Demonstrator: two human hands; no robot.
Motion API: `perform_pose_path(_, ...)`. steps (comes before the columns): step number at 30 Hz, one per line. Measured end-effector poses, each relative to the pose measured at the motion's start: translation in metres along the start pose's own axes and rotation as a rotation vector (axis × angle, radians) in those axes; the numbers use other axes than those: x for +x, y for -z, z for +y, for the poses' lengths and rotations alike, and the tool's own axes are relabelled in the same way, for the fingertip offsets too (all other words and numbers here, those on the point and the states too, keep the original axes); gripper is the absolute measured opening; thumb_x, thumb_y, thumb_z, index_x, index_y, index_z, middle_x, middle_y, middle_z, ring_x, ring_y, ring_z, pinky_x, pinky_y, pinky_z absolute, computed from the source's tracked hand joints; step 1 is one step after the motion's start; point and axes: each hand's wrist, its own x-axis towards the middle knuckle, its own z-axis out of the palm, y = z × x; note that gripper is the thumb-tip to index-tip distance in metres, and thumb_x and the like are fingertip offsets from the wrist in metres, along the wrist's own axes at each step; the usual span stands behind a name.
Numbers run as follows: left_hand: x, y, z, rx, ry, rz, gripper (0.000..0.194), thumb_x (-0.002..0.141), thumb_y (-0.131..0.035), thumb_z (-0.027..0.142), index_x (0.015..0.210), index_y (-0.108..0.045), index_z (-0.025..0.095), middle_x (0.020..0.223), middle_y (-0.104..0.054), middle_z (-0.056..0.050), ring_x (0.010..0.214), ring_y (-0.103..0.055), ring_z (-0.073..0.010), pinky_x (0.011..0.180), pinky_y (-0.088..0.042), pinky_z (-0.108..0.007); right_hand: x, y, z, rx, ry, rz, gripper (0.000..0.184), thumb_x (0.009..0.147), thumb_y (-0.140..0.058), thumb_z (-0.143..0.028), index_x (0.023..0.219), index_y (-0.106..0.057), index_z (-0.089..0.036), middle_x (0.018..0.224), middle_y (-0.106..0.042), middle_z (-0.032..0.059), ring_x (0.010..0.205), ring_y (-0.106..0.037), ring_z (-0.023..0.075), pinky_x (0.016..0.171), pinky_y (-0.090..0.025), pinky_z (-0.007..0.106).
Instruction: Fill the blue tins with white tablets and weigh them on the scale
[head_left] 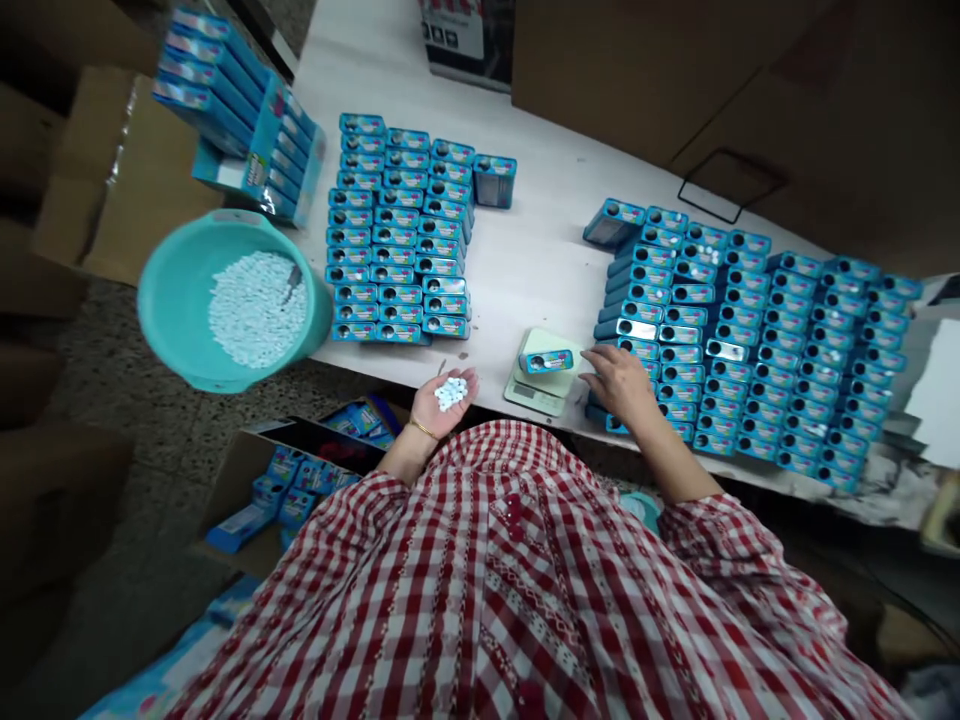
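My left hand (435, 405) is turned palm up at the table's front edge, cupped under a small heap of white pellets (451, 393). A small blue box (546, 361) with a dark round spot on its top stands on a pale kitchen scale (534, 398). Just right of that box is my right hand (619, 380), its thumb and fingers apart and nothing visible between them. It lies by the front left corner of the right-hand group of blue boxes (742, 350), partly covering some of them.
Another group of blue boxes (397, 240) stands on the white table (525, 260) left of the scale. A turquoise tub (176, 300) of white pellets is at far left, beside stacked blue cartons (225, 100). Below, a cardboard box (232, 470) contains blue packs. Brown cardboard (622, 80) borders the back.
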Motion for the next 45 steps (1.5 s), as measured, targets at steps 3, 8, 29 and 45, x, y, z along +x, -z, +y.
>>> perform_pose_path(3, 0.001, 0.000, -0.001, 0.022, 0.004, -0.020, 0.021, 0.081, -0.040, 0.015, 0.078, -0.060, 0.012, 0.088, -0.068, -0.012, 0.087, -0.065, -0.0194, 0.078, -0.051, -0.034, -0.003, -0.010, -0.004, 0.055, -0.004, 0.015, 0.042, 0.085, -0.047, -0.031, 0.124, -0.048, -0.016, 0.117, -0.054, 0.0122, 0.100, -0.049, 0.0266, 0.081, -0.039, 0.038)
perform_pose_path(8, 0.003, -0.001, -0.004, 0.053, 0.001, -0.051, 0.019, 0.080, -0.042, 0.016, 0.082, -0.061, 0.012, 0.094, -0.067, -0.013, 0.098, -0.061, -0.0211, 0.087, -0.048, -0.038, 0.004, -0.018, -0.016, 0.164, -0.018, 0.022, 0.053, 0.083, -0.048, -0.029, 0.133, -0.035, -0.016, 0.126, -0.048, 0.0130, 0.111, -0.045, 0.0271, 0.089, -0.039, 0.041)
perform_pose_path(29, 0.006, -0.011, -0.012, 0.057, 0.020, -0.054, 0.018, 0.079, -0.043, 0.016, 0.085, -0.060, 0.012, 0.092, -0.067, -0.013, 0.094, -0.063, -0.0212, 0.081, -0.050, -0.036, 0.017, -0.027, -0.018, 0.341, 0.007, 0.015, 0.061, 0.077, -0.055, -0.023, 0.133, -0.034, -0.017, 0.134, -0.041, 0.0123, 0.124, -0.036, 0.0251, 0.099, -0.036, 0.043)
perform_pose_path(45, -0.007, -0.037, 0.070, -0.109, -0.189, -0.070, 0.020, 0.085, -0.043, 0.026, 0.077, -0.058, 0.015, 0.075, -0.063, -0.006, 0.077, -0.063, -0.0151, 0.060, -0.051, -0.023, 0.027, -0.067, -0.004, 0.756, -0.019, 0.006, 0.040, 0.077, -0.056, -0.037, 0.112, -0.052, -0.019, 0.106, -0.061, 0.0072, 0.093, -0.058, 0.0204, 0.082, -0.047, 0.035)
